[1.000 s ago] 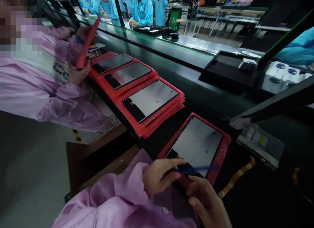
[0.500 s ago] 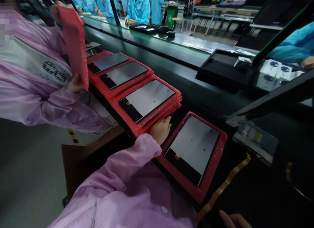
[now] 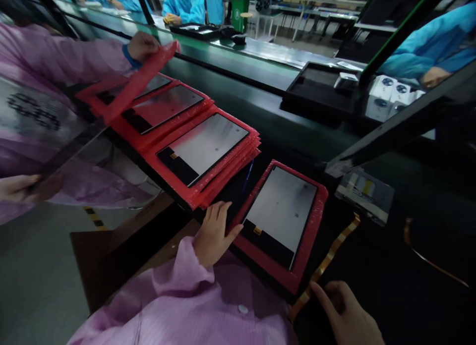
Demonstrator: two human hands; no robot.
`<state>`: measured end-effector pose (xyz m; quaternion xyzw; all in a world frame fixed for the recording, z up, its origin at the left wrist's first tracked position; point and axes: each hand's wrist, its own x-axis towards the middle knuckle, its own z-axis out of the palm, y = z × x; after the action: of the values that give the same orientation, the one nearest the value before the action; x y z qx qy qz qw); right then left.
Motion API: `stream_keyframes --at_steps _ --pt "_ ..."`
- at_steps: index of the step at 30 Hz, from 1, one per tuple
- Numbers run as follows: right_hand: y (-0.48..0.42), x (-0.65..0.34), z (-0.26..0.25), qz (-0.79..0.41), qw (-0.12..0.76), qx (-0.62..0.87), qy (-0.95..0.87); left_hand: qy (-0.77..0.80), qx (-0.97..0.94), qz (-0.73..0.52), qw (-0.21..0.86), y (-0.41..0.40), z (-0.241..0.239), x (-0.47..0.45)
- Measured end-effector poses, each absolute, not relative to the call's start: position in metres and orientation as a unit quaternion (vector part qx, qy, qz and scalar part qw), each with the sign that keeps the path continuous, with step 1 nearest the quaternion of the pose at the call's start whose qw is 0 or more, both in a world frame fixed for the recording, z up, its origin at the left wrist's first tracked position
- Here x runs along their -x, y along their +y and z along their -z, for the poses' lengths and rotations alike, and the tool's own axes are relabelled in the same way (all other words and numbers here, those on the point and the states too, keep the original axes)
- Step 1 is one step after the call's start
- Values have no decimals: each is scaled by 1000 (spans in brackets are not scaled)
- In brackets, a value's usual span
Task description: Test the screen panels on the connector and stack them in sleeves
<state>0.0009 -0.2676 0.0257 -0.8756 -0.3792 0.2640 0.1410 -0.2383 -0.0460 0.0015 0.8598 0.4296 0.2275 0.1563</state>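
My left hand (image 3: 214, 233) is open, fingers stretched, at the table edge. Its thumb is close to the lower left corner of a display panel (image 3: 284, 211), which lies on a red bubble-wrap sleeve (image 3: 260, 259). My right hand (image 3: 345, 310) has its thumb apart from curled fingers. The thumb tip is at an orange flexible strip (image 3: 327, 260) lying beside the sleeve, and I cannot tell whether they touch. A thin blue pen-like stick (image 3: 248, 176) lies between that sleeve and a pile of red sleeves (image 3: 230, 174) topped by another display panel (image 3: 204, 146).
At left, a co-worker's hand (image 3: 141, 46) lifts a red sleeve (image 3: 145, 82) over more panels; their other hand (image 3: 22, 186) holds a dark flat sheet. A clear plastic box (image 3: 364, 196), a black tray (image 3: 316, 89) and white boxes (image 3: 383, 94) stand at right.
My left hand has moved off the sleeve pile toward the near edge, its fingers now spread. My right hand has come further into view by the strip. The co-worker's red sleeve has swung over to the right.
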Motion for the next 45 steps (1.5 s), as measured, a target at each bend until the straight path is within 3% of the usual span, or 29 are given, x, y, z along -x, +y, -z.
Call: stream_keyframes --at_steps 4,14,29,36,45 --pt "-264 7 -28 -317 145 880 -323 406 -878 -221 128 -61 12 243" --pt "-257 33 -43 -320 36 892 -318 344 -899 -237 131 -63 16 235" --pt "-252 48 -57 -338 54 900 -270 299 -912 -254 122 -64 13 212" --pt "-263 40 -41 -354 156 884 -262 286 -917 -248 123 -57 12 214" --pt "-240 14 -57 -416 573 692 -141 264 -934 -218 107 -54 10 216"
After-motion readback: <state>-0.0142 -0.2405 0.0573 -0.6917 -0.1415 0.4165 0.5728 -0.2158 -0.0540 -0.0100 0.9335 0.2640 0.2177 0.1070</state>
